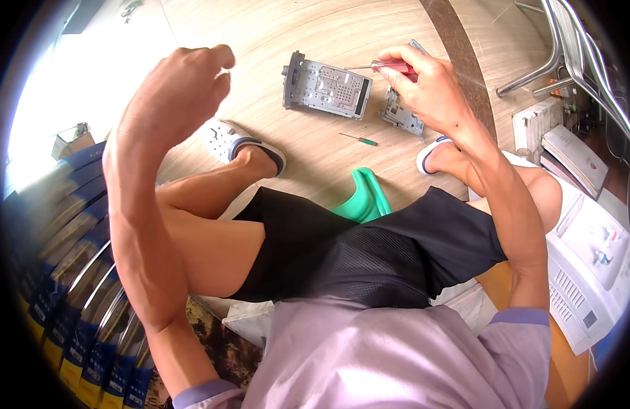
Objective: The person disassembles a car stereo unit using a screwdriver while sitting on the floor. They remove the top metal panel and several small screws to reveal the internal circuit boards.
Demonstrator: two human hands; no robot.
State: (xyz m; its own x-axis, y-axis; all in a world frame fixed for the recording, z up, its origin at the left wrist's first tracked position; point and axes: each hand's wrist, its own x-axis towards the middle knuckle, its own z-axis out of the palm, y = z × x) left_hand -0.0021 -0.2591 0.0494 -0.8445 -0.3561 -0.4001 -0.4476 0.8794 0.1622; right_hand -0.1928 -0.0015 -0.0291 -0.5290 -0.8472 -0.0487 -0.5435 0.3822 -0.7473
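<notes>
My right hand (pixel 431 85) has its fingers closed round the red handle of a screwdriver (pixel 395 67). The screwdriver's thin shaft points left, over the far right corner of a boxy metal device (pixel 328 88), which looks like a car stereo with a dark front. Just below that hand, partly covered by it, a metal plate with holes (pixel 401 116) lies on the floor. My left hand (pixel 178 95) is raised left of the device, apart from it. Its fingers are curled toward the thumb; anything in them is hidden. A small green-handled screwdriver (pixel 364 141) lies nearer me.
A green plastic piece (pixel 362 198) stands between my legs. My shoes (pixel 243 143) flank the device. Chrome chair legs (pixel 533 78) are at the far right, above stacked books or boxes (pixel 574 160). A white appliance (pixel 588 273) stands right; blue-and-yellow packages (pixel 76 341) line the left.
</notes>
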